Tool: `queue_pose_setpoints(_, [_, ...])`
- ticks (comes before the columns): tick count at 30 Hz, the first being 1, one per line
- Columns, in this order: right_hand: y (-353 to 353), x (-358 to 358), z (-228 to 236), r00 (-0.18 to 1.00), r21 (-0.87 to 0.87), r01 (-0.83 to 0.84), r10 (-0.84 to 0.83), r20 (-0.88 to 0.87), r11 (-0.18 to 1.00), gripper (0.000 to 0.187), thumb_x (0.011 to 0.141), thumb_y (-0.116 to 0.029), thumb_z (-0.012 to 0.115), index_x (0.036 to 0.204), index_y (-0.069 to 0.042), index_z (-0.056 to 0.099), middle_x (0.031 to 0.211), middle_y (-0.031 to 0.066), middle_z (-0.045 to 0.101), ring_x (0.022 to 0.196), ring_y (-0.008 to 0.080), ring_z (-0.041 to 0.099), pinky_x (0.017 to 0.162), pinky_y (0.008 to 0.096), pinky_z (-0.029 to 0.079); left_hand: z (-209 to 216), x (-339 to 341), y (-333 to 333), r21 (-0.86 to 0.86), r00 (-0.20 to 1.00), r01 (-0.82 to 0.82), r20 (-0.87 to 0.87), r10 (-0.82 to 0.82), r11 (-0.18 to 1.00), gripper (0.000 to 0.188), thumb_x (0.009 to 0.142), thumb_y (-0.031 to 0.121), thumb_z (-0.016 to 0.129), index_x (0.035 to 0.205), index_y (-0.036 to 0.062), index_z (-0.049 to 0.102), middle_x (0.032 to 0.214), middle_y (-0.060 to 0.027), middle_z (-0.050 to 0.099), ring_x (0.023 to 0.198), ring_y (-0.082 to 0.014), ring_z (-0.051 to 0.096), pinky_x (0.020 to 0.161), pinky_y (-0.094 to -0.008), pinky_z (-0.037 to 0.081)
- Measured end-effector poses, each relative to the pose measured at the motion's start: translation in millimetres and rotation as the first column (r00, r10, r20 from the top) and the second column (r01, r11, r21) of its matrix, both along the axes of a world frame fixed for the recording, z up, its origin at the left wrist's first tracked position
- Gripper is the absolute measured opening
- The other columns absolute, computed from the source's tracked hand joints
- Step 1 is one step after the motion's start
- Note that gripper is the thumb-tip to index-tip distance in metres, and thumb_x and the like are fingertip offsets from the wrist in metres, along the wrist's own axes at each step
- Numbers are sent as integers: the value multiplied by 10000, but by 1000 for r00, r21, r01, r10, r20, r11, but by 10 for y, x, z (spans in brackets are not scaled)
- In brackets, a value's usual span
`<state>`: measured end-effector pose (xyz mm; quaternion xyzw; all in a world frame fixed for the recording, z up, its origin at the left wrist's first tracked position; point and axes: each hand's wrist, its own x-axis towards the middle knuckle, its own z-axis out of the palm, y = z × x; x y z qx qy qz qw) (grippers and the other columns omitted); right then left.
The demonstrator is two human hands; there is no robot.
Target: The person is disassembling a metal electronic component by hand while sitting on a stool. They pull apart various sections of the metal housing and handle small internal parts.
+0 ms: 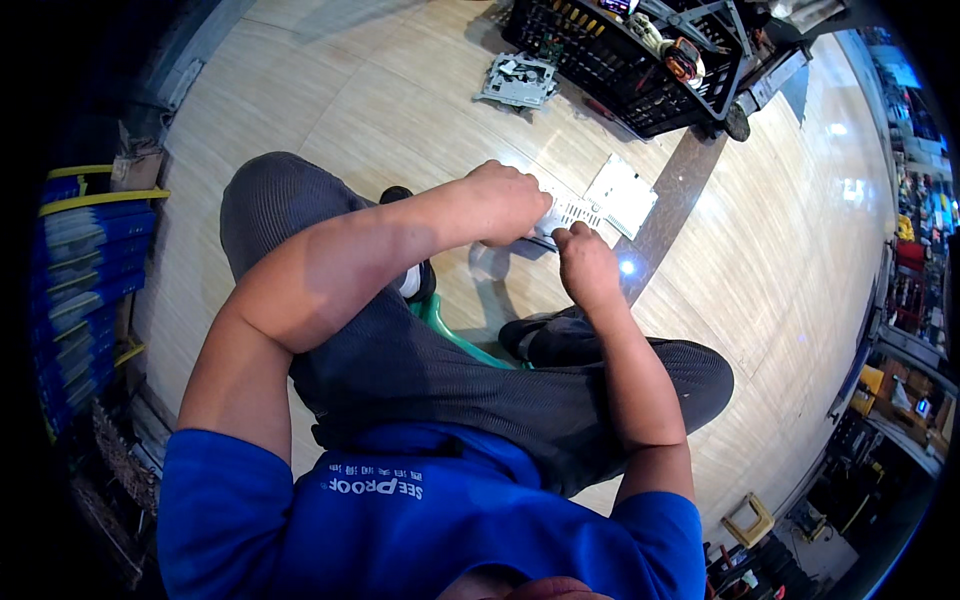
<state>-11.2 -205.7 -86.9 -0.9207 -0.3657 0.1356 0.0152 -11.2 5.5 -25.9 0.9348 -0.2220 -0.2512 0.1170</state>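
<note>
A silvery metal casing with rows of slots point(578, 212) is between my hands, low over the tiled floor. My left hand point(505, 203) is closed around its left end, the fingers curled and their tips hidden. At the near edge of the casing, my right hand point(588, 262) has its fingers bent and drawn together against the metal. Whatever is between those fingertips is too small to make out. Just beyond, a flat white metal plate point(628, 192) with small holes lies beside the casing, partly bright with glare.
A metal mechanism point(517, 82) lies on the floor farther off. Behind it stands a black plastic crate point(620, 75) full of tools and cables. Part of a green seat point(455, 335) shows beneath my legs. Blue stacked bins point(90, 290) stand left; loaded shelves point(915, 230) line the right.
</note>
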Motion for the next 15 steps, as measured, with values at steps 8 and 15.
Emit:
queue_pose_setpoints(8, [-18, 12, -84, 1000, -14, -16, 17, 18, 1000, 120, 859, -109, 551, 891, -58, 654, 911, 161, 640, 857, 317, 678, 708, 410, 577, 1, -5, -10, -1, 1000, 0, -8, 0, 1000, 398, 886, 319, 700, 1171, 57, 607, 1099, -180, 667, 1054, -349, 661, 886, -460, 526])
queue_pose_setpoints(15, [-6, 8, -70, 999, -1, 32, -32, -32, 999, 122, 874, -94, 534, 928, -45, 633, 911, 178, 633, 849, 341, 682, 702, 428, 577, 9, -15, -20, -6, 1000, 4, -12, -4, 1000, 390, 892, 303, 695, 1172, 48, 604, 1111, -184, 664, 1069, -349, 655, 893, -457, 524])
